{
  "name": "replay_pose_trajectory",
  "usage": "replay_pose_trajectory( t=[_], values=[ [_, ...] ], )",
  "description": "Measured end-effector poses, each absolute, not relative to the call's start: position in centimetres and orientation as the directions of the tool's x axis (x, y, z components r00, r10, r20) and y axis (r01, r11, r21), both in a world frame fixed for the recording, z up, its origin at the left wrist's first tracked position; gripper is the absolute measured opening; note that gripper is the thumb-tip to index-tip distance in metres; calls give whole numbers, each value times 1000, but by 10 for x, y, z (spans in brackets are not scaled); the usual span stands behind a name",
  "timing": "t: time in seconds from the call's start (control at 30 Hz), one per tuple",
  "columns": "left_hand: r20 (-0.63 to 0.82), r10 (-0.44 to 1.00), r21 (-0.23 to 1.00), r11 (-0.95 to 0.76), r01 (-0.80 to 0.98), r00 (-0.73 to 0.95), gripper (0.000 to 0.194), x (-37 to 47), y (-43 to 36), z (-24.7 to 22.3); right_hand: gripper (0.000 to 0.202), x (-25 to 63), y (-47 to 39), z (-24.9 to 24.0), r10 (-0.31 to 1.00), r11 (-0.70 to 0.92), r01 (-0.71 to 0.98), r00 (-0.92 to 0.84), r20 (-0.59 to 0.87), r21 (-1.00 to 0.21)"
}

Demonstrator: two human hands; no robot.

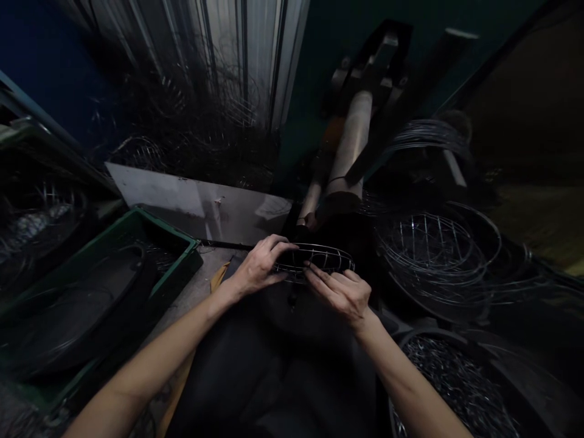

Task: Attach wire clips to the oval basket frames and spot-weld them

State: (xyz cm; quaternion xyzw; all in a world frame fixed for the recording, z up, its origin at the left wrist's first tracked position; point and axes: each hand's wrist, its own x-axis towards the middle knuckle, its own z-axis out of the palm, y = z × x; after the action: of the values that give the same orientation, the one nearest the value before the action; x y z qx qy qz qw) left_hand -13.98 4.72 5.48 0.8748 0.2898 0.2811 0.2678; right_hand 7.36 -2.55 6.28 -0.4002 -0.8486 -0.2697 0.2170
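Evidently mid-fitting: both hands hold small oval wire cage (314, 260) at frame centre, under machine's steel cylinder (350, 143) at 12 o'clock. Left hand (258, 267) curled over cage's left rim; right hand (340, 292) fingers pinching near rim. Next move, likely, needs steady alignment. Thin, springy wire; finished wire guards (429, 249) piled at 3 o'clock; green crate (176, 271) at 9.

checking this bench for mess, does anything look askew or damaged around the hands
Nothing stands out. Left hand and right hand grip the round grey wire cage level; the other wire cages lie heaped at the right, and the dim light hides any damage.
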Motion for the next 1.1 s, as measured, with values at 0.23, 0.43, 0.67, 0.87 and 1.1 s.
replay_pose_trajectory(
  t=[0.23,0.43,0.67,0.87,1.1],
  values=[
    [388,613,604,-734,312,688,52,-137,53,53,16,75,-22,69,564,538,796,-585,583,279],
    [420,594,581,-757,300,686,55,-133,62,51,24,82,-19,64,555,541,789,-596,581,293],
    [418,599,537,-769,346,683,58,-129,73,47,24,89,-7,55,517,540,772,-618,592,335],
    [450,581,489,-796,357,678,56,-126,76,42,22,89,-3,53,483,524,763,-632,606,378],
    [427,591,481,-789,382,684,58,-127,70,50,21,89,-7,54,500,499,778,-617,607,380]
  ],
)
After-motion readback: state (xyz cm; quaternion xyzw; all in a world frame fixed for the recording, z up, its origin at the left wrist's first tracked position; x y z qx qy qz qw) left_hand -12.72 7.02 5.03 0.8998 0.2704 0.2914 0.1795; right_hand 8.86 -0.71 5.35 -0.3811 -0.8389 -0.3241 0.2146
